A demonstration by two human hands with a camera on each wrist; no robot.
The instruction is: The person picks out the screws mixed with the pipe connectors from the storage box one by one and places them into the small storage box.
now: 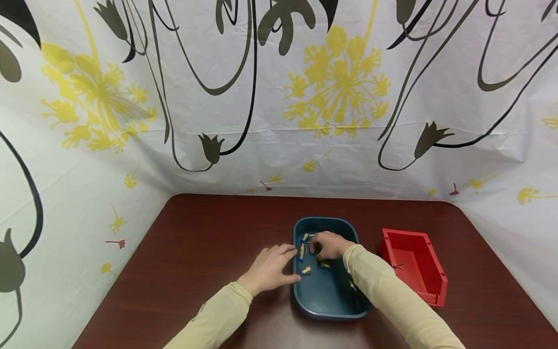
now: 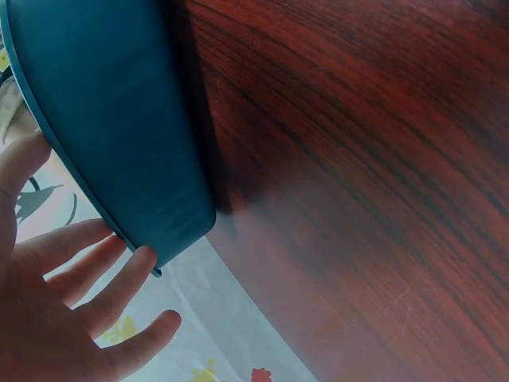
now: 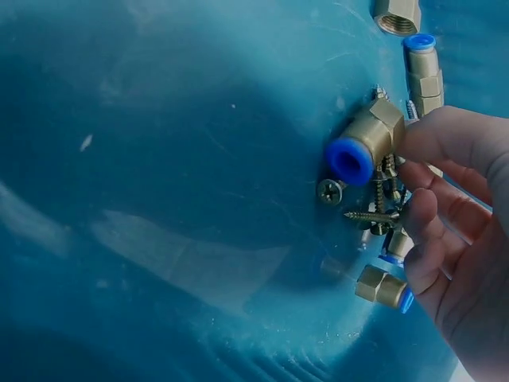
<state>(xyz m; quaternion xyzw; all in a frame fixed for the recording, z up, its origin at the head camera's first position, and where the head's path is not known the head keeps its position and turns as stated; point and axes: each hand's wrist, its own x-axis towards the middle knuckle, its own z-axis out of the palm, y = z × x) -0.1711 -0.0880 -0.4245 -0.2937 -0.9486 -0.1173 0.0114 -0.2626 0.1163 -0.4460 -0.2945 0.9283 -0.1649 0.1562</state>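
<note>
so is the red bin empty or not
Not empty: the head view shows a small, thin piece inside the red bin.

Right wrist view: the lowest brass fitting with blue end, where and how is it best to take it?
Probably pinch this fitting across its flat-sided brass body, coming from overhead and the picture's left. It lies on its side in the blue tray, and flats should slip less. That approach looks free; screws lie higher in the picture and the right hand is close on its right.
</note>
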